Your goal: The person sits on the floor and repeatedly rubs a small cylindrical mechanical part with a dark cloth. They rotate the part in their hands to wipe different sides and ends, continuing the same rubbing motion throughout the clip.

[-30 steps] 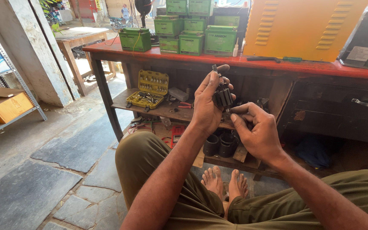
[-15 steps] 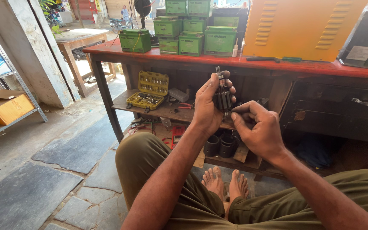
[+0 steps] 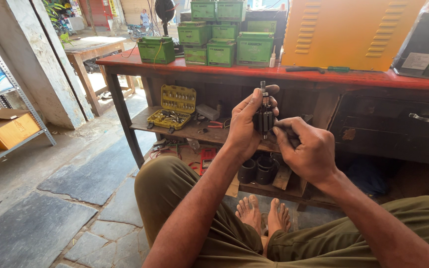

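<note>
The left hand (image 3: 244, 126) grips a dark motor armature (image 3: 264, 119) upright in front of the red workbench (image 3: 323, 77) — fingers wrapped round its body, thumb at the top near the shaft. The right hand (image 3: 306, 149) sits just beside it, curled tight, fingertips pressed to the armature's side; we cannot tell whether it pinches a tool. Behind, we see green boxes (image 3: 209, 37), an orange cabinet (image 3: 343, 32) and an open yellow socket set (image 3: 172, 106) on the lower shelf.

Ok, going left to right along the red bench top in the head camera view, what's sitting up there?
Single green box → stack of green boxes → small white bottle → big orange metal housing with a green-handled screwdriver lying in front of it → dark case.
</note>
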